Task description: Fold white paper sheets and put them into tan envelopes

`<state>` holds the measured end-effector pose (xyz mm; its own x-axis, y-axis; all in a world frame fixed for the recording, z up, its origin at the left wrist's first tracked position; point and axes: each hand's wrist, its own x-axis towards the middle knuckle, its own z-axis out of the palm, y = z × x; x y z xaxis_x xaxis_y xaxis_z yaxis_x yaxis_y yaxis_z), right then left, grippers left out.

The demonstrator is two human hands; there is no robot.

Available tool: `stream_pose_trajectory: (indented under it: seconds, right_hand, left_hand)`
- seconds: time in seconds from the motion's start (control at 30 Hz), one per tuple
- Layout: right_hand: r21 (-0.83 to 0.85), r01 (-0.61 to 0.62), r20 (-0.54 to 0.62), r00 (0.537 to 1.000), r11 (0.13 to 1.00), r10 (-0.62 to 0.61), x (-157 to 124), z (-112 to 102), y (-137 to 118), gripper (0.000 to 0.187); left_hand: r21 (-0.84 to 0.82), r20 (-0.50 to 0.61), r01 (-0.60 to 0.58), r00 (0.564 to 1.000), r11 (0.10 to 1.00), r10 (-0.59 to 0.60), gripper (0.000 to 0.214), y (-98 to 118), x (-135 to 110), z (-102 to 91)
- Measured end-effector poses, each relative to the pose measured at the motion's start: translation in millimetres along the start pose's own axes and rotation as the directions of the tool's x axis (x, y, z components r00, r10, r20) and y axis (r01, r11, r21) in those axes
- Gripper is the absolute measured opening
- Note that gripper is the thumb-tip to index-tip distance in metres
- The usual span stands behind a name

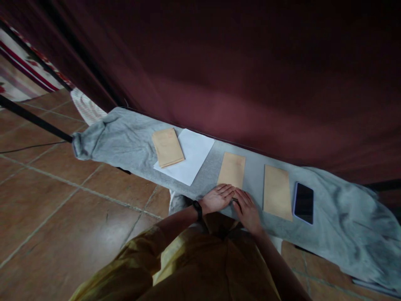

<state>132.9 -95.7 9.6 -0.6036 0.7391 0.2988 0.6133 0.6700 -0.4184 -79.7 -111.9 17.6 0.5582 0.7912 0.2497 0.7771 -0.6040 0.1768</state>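
Observation:
A brown paper envelope [232, 169] lies on the grey cloth, directly in front of my body. Both hands rest on its near end, fingertips almost meeting. My left hand [218, 197], with a black band on the wrist, lies flat with its fingers stretched across the paper. Beside it my right hand [249, 210] is laid down with fingers extended and pointing away from me. The near edge of the envelope is hidden under the hands. Another brown envelope [277, 192] lies just to the right of my right hand.
A stack of brown envelopes [168, 147] sits on white paper sheets [196, 154] to the left. A dark-screened phone [303, 203] lies at the right. The narrow cloth-covered board [140, 167] runs along a dark red curtain [219, 96], above a tiled floor [78, 225].

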Motion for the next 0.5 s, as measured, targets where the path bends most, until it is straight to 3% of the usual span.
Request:
stream_pose_trajectory:
  seconds: [0.27,0.5]
  right_hand:
    - [0.073,-0.068,-0.088,0.993,0.995,0.074,-1.7,5.3,0.7,0.033]
    - [0.067,-0.117,-0.086,0.989,0.991,0.123,-0.2,8.4,0.6,0.031]
  left_hand:
    - [-0.015,0.017,-0.001,1.000,1.000,0.001,0.037,-1.2,-1.0,0.4]
    - [-0.052,0.043,0.023,0.999,0.998,-0.021,0.041,-2.3,-1.6,-2.5]
